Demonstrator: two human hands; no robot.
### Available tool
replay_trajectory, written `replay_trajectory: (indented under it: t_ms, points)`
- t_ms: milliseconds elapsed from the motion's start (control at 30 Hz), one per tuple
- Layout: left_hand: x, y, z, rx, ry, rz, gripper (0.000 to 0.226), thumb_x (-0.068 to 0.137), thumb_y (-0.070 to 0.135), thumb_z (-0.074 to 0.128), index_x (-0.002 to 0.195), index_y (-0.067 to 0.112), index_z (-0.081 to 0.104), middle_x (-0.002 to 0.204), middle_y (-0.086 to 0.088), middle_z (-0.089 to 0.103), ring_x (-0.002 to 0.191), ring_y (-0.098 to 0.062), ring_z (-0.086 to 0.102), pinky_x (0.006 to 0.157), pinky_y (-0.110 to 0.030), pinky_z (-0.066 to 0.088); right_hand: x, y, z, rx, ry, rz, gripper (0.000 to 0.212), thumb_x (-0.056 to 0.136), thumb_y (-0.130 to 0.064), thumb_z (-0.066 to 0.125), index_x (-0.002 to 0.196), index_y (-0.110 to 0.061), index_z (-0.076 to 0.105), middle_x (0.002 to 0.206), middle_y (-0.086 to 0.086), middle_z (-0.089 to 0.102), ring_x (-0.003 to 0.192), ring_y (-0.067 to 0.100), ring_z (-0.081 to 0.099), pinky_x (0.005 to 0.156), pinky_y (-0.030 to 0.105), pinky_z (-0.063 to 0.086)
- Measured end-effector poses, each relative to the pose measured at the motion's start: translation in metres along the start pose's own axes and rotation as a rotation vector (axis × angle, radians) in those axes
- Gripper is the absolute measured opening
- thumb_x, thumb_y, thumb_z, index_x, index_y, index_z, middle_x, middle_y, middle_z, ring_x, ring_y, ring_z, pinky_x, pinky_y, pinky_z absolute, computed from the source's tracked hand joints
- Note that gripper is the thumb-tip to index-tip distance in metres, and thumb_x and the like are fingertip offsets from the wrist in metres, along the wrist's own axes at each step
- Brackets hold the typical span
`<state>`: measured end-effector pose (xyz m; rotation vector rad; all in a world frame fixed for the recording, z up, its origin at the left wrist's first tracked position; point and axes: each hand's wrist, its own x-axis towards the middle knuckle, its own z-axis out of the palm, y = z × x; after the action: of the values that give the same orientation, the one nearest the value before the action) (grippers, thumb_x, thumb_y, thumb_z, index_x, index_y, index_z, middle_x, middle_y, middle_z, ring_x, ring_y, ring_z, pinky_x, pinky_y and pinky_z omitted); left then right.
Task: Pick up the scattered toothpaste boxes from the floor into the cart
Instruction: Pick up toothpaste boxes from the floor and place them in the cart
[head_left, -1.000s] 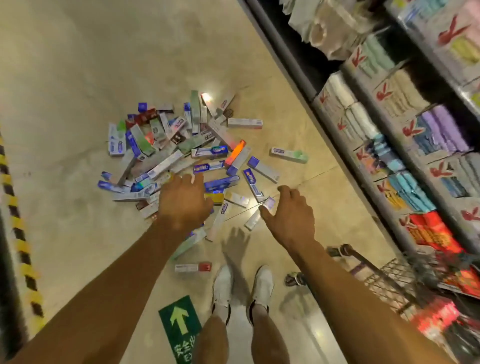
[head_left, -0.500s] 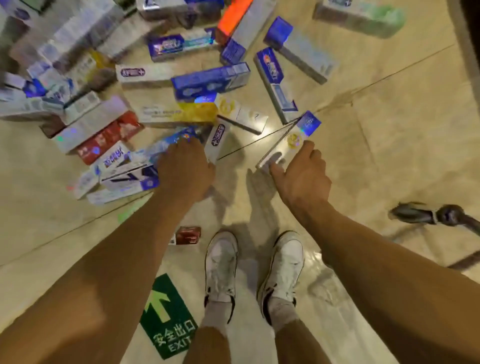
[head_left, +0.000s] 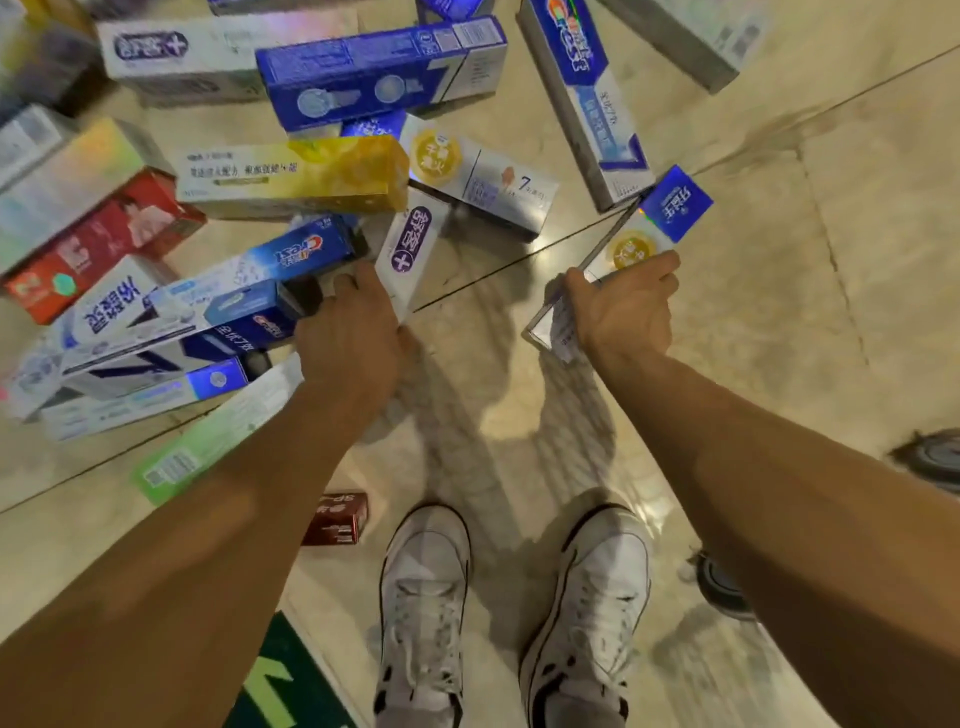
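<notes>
**At our feet: settle both grips before we rise**

Beside our white shoes (head_left: 423, 597), a small dark-red box (head_left: 337, 519) lies on the floor (head_left: 779, 312), easy to overlook. Just beyond, our right hand (head_left: 623, 312) is wrapped round the near end of a white box with a blue end (head_left: 670, 208), which seems raised off the tiles. We should shift that hold toward the middle so the box does not swing.

Our left hand (head_left: 348, 338) has its fingers curled over the near end of the purple-and-white box (head_left: 410, 249) at the pile's edge. We cannot tell whether it has closed on it. We should pinch its long sides, clear of the blue Crest box (head_left: 306, 249) beside it.

Farther out, the pile (head_left: 379, 67) waits. Of the cart we see only a dark wheel (head_left: 930, 457), likely its caster.
</notes>
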<state>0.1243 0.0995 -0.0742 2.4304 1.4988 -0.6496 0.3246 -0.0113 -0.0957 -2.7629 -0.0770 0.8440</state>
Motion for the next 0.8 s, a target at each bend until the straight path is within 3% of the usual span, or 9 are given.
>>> replay_trajectory:
  t_ms: [100,233,367,533,667,733,800]
  points:
    - [-0.005,0.000,-0.007,-0.030,-0.014,0.004,0.060,0.085,0.038,0.069,0.129,0.008,0.040,0.117,-0.016,0.057,0.099,-0.040,0.063,0.066,-0.042,0.035,-0.006,-0.002,-0.009,0.014,-0.021,0.026,0.088,0.083,-0.041,0.074,0.148,-0.007,0.024,0.137,0.013,0.045,0.121,0.036,0.057,0.094,0.046,0.049]
    - [-0.032,0.005,-0.042,-0.081,-0.041,0.014,0.062,0.082,0.039,0.071,0.127,0.009,0.042,0.114,-0.014,0.058,0.099,-0.039,0.063,0.067,-0.041,0.036,-0.044,0.007,-0.040,-0.049,-0.012,-0.070,0.081,0.081,-0.043,0.074,0.140,-0.008,0.031,0.131,0.012,0.048,0.112,0.038,0.059,0.076,0.041,0.039]
    - [-0.066,0.011,-0.103,-0.059,-0.013,0.023,0.061,0.079,0.041,0.072,0.120,0.005,0.044,0.111,-0.017,0.060,0.097,-0.040,0.063,0.064,-0.042,0.039,-0.094,0.005,-0.100,-0.123,-0.017,-0.155,0.081,0.081,-0.044,0.074,0.140,-0.007,0.033,0.128,0.012,0.049,0.111,0.037,0.059,0.073,0.040,0.037]
    - [-0.108,0.020,-0.239,-0.090,0.037,0.054,0.067,0.072,0.043,0.073,0.118,0.004,0.045,0.100,-0.014,0.061,0.087,-0.040,0.066,0.065,-0.041,0.046,-0.169,-0.031,-0.215,-0.170,-0.009,-0.253,0.074,0.085,-0.057,0.068,0.134,-0.011,0.036,0.116,0.009,0.051,0.101,0.035,0.061,0.070,0.041,0.045]
    - [-0.150,0.030,-0.380,-0.207,0.074,0.064,0.068,0.076,0.052,0.069,0.121,0.007,0.046,0.104,-0.012,0.060,0.092,-0.036,0.065,0.073,-0.038,0.046,-0.227,-0.077,-0.327,-0.148,0.022,-0.323,0.081,0.082,-0.063,0.069,0.137,-0.012,0.036,0.117,0.009,0.052,0.102,0.033,0.060,0.070,0.041,0.048]
    - [-0.178,0.034,-0.445,-0.214,0.206,0.172,0.069,0.078,0.064,0.057,0.117,0.007,0.050,0.098,-0.012,0.060,0.085,-0.036,0.065,0.067,-0.038,0.043,-0.257,-0.096,-0.387,-0.100,0.037,-0.345,0.084,0.080,-0.061,0.068,0.140,-0.013,0.034,0.120,0.008,0.051,0.106,0.033,0.058,0.072,0.041,0.046]
    - [-0.210,0.043,-0.511,-0.164,0.234,0.243,0.069,0.080,0.063,0.061,0.118,0.007,0.048,0.102,-0.012,0.060,0.089,-0.036,0.065,0.066,-0.038,0.043,-0.288,-0.108,-0.447,-0.061,0.061,-0.374,0.082,0.079,-0.059,0.067,0.139,-0.014,0.033,0.122,0.007,0.049,0.106,0.033,0.057,0.071,0.039,0.042]
